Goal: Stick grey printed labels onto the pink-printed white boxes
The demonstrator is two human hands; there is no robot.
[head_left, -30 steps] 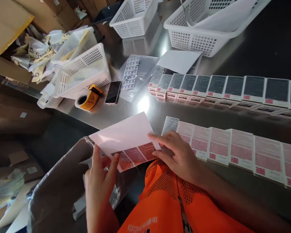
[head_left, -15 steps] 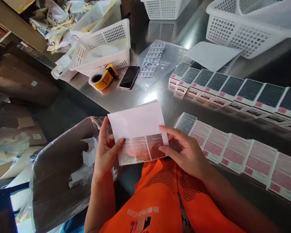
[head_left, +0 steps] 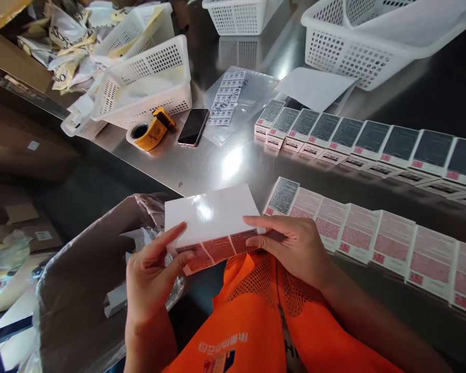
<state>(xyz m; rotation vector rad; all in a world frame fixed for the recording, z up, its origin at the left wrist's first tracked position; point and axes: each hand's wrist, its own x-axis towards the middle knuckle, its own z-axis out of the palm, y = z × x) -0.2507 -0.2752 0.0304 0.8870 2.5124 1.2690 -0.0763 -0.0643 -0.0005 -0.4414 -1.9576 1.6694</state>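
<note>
A sheet of labels (head_left: 207,215) is held in front of my orange vest. Its upper part is blank white and glossy; a row of printed labels runs along the lower edge. My left hand (head_left: 151,272) pinches the sheet's left side between thumb and fingers. On the right edge, my right hand (head_left: 295,241) grips it with thumb below and fingers above. Just beyond my right hand lies a row of small boxes with pink-printed faces (head_left: 363,228), led by one box with a dark label (head_left: 282,195). Farther back stands a second row of boxes with dark labels (head_left: 345,133).
White baskets (head_left: 151,90) stand at the back left, with another basket (head_left: 341,57) at the back right. A tape dispenser (head_left: 153,132), a phone (head_left: 193,127) and a sticker sheet in plastic (head_left: 227,98) lie on the metal table. A lined bin (head_left: 77,290) is below left.
The sheet has tilted flatter and dropped slightly, so its printed row looks narrower. My left hand has moved left and lower. The whole view has shifted a little.
</note>
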